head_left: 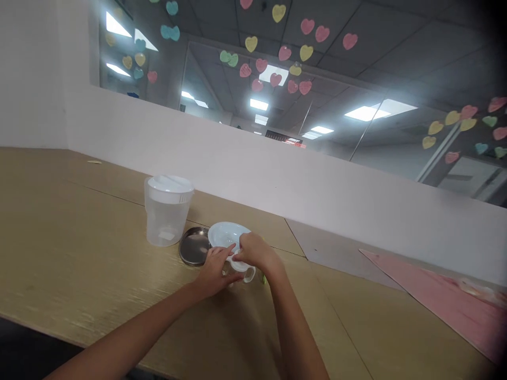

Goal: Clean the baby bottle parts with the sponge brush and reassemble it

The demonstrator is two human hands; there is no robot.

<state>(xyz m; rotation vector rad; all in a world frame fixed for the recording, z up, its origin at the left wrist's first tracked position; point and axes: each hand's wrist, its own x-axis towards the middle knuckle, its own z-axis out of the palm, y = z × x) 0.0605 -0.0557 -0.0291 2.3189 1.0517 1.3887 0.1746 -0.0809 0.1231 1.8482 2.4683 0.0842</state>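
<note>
Left hand [214,273] and right hand [255,253] gripping clear plastic cup [241,271]; white bowl [225,234] just behind.

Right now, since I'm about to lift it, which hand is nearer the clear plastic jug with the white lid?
Left: the left hand sits right of the clear plastic jug; the right hand sits farther right.

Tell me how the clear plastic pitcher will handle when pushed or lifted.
The clear plastic pitcher looks empty, so probably light for its size. Its tall shape suggests it could tip if pushed high. Its smooth walls may feel slippery.
</note>
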